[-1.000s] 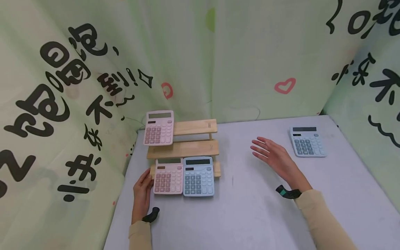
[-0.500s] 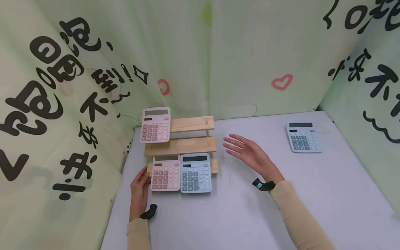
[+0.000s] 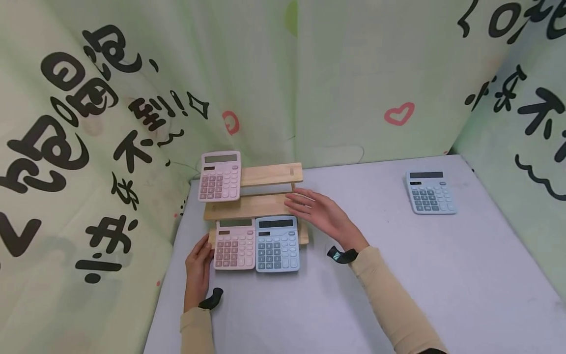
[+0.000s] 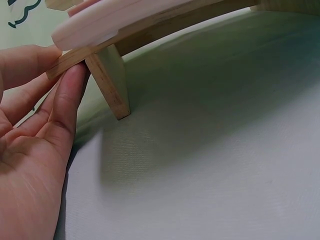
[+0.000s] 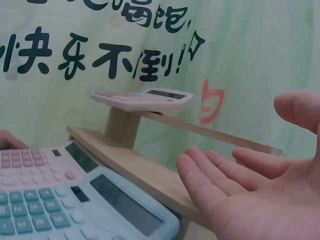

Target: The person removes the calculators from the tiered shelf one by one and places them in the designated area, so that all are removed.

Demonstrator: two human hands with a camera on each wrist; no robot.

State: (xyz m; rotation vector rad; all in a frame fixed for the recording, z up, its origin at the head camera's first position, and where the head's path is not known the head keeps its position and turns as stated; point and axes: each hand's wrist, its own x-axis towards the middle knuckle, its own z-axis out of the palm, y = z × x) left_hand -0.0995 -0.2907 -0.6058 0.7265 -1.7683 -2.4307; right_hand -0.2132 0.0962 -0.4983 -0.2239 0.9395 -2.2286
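A three-tier wooden shelf (image 3: 247, 206) stands on the table's left part. My left hand (image 3: 197, 268) pinches the left end of its lowest slat (image 4: 70, 62), thumb on one side and fingers on the other. On that tier lean a pink calculator (image 3: 235, 245) and, right beside it, a blue calculator (image 3: 277, 245). Another pink calculator (image 3: 219, 177) rests on the top tier at the left. My right hand (image 3: 325, 214), palm turned up with fingers extended, holds nothing. Its fingertips overlap the right end of the middle slat in the head view.
A second blue calculator (image 3: 431, 192) lies on the white table (image 3: 442, 275) at the far right. Behind and at both sides hangs a pale green curtain (image 3: 345, 88) with black lettering. Its left side comes down close beside the shelf.
My right hand has moved left from near the far-right blue calculator to the shelf's right end. My left hand has kept its grip on the slat. The calculators stay where they were.
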